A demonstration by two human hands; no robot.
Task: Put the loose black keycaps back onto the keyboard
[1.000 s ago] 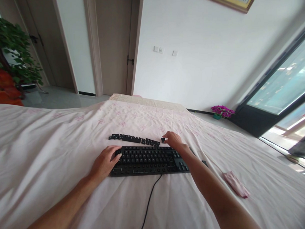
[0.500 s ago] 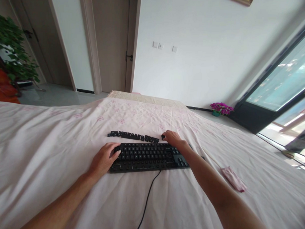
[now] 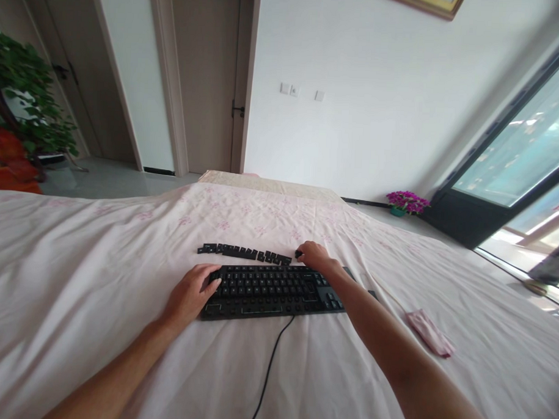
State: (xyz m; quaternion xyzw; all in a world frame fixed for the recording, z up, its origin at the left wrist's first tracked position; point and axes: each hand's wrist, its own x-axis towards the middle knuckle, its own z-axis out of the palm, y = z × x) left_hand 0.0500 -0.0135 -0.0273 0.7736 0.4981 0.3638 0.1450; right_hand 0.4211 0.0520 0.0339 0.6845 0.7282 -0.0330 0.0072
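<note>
A black keyboard [image 3: 276, 292] lies on a pale pink flowered bedsheet [image 3: 98, 270], its cable [image 3: 269, 371] running toward me. My left hand [image 3: 191, 295] rests on the keyboard's left end, fingers curled over the edge. A row of several loose black keycaps [image 3: 244, 253] lies on the sheet just behind the keyboard. My right hand [image 3: 315, 256] is at the right end of that row, fingertips pinched on a small black keycap [image 3: 299, 254].
A small folded pink cloth [image 3: 430, 332] lies on the sheet to the right. Beyond the bed are a door [image 3: 211, 79], a green plant [image 3: 26, 97] at left, a pot of purple flowers [image 3: 407, 203] and a glass sliding door [image 3: 515, 150] at right.
The right hand lowered the keycap to the sheet at the right end of the row. The left hand stayed on the keyboard. The view shifted slightly.
</note>
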